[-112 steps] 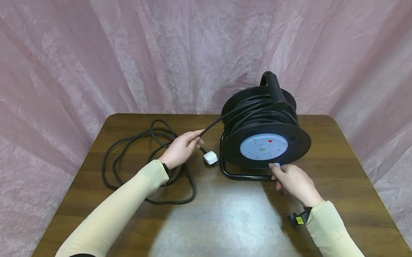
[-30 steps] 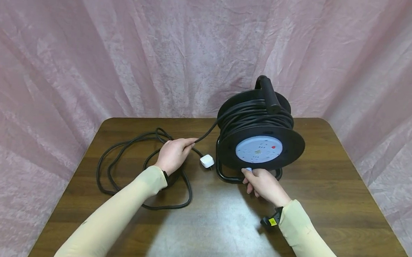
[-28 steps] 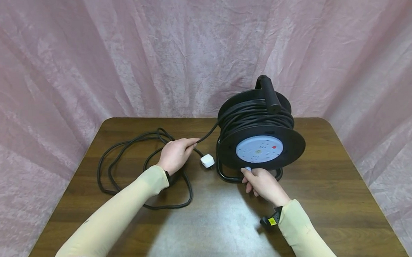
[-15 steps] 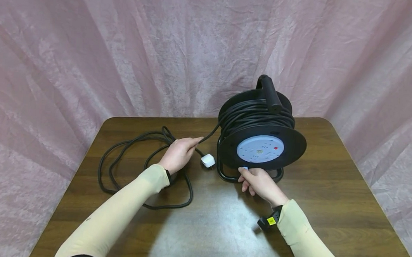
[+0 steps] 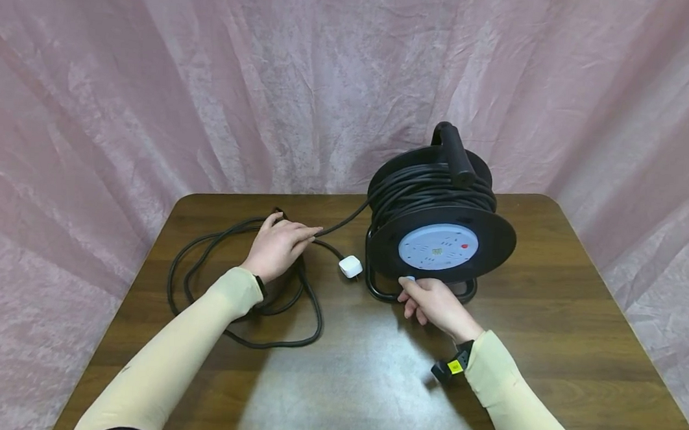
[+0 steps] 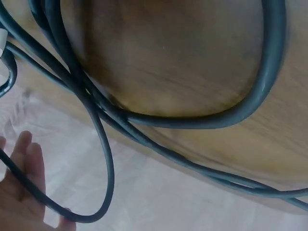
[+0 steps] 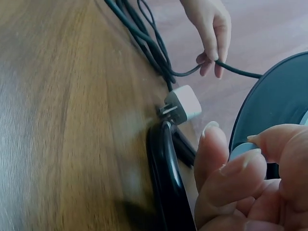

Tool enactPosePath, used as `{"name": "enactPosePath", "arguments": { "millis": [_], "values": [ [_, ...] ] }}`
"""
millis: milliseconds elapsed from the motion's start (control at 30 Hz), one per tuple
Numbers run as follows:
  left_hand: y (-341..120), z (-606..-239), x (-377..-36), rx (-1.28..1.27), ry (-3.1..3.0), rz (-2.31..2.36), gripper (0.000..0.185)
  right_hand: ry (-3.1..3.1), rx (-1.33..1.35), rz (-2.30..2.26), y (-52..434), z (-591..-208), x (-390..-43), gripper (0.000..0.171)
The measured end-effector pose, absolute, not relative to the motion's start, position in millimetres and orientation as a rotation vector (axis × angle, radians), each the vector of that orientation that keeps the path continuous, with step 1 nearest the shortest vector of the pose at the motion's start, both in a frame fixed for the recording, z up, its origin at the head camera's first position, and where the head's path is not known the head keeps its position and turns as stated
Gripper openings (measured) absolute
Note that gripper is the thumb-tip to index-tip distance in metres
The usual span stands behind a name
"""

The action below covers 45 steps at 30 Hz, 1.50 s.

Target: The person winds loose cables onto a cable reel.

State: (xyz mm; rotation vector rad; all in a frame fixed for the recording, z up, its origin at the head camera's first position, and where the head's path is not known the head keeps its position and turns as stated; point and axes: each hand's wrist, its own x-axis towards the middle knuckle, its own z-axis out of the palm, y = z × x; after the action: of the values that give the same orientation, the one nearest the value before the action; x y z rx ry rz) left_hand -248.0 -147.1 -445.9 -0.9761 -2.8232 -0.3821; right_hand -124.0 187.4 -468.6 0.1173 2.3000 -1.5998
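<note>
A black cable reel [image 5: 444, 204], wound with black cable, stands on its tubular frame at the back right. My right hand [image 5: 436, 305] pinches the reel's small light-blue crank knob [image 7: 244, 150] between thumb and fingertips, low on the front disc. The free cable [image 5: 344, 221] runs left from the reel to my left hand [image 5: 278, 244]. In the left wrist view, the fingers [image 6: 34, 163] are fairly straight and the cable crosses them. The white plug [image 5: 350, 266] lies between the hands, just left of the reel's frame, its pins showing in the right wrist view.
Loose loops of cable [image 5: 190, 259] lie on the left of the wooden table [image 5: 347, 384], partly under the left arm. The reel has a black carrying handle [image 5: 457, 157] on top and a pale socket panel [image 5: 430, 249] in front. A pink curtain [image 5: 328, 84] hangs behind.
My left hand has slid left along the cable, away from the reel, its fingers loosening. Over the frames the crank knob moved left with my right hand, and the reel's disc turned clockwise.
</note>
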Motion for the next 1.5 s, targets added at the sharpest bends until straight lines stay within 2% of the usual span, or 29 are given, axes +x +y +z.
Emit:
{"name": "enactPosePath", "arguments": {
  "millis": [133,367,800,967,1167,1367,1500],
  "values": [
    [-146.1,-444.6,-251.2,-0.897,-2.848,-0.396,0.033,2.243,0.110,-1.661,182.2,-469.1,-124.8,0.053],
    [-142.3,-442.4,-252.4,-0.937,-2.858,-0.367,0.040,2.197,0.085,-1.710,174.7,-466.3,-126.5,0.054],
    [-126.7,-431.6,-258.1,-0.893,-2.871,-0.410,0.036,2.083,0.087,-1.791,161.7,-459.7,-128.2,0.055],
    [-120.7,-431.0,-257.0,-0.907,-2.847,-0.445,0.039,2.073,0.112,-1.816,155.1,-454.9,-128.8,0.054],
    [-113.5,-428.2,-251.9,-0.933,-2.825,-0.457,0.040,2.082,0.168,-1.840,145.4,-448.2,-130.5,0.062],
    [-109.3,-427.6,-252.1,-1.003,-2.831,-0.459,0.045,2.072,0.155,-1.871,138.9,-445.1,-131.1,0.058],
    [-111.4,-426.7,-253.0,-1.018,-2.834,-0.556,0.038,2.083,0.150,-1.861,137.2,-440.9,-130.5,0.058]
  ]
}}
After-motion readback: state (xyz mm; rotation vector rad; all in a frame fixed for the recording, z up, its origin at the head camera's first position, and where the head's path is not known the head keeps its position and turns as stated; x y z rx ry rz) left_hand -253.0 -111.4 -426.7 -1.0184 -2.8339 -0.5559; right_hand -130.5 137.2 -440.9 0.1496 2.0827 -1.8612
